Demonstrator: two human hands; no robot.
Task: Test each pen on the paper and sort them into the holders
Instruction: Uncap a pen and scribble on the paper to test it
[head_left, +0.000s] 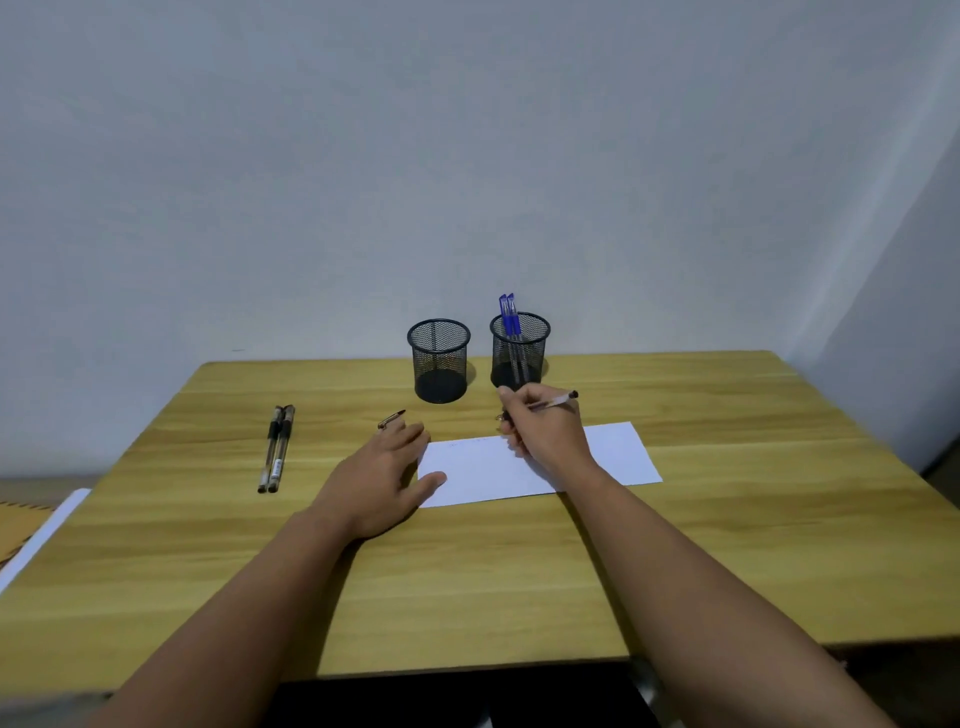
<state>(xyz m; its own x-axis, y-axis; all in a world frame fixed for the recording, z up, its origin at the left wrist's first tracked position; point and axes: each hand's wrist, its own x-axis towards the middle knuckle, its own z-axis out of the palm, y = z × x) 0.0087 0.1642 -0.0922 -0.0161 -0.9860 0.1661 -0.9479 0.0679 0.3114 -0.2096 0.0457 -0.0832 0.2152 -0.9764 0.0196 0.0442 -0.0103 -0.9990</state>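
So both forearms are reaching in from the near edge of the wooden worktop (675, 545). The left hand (382, 475) is lying flat with fingers loosely spread, thumb resting on the left end of the white paper (613, 457), not gripping anything. Just past its fingertips a small pen cap (391, 419) is lying on the wood.

The right hand (545, 431) is sitting over the far edge of the paper, fingers curled around a clear pen (556, 401) in a writing grip; the pen's back end is pointing off to the right, and its tip is hidden by the fingers, so can't tell if it's touching the sheet.

Off to the left, well apart from both hands, two dark pens (275, 449) are lying side by side.

Further back, two black mesh holders are standing near the wall: the left holder (439, 361) is looking empty, and the right holder (519, 351), just beyond the right hand, is holding two blue-capped pens (508, 314).
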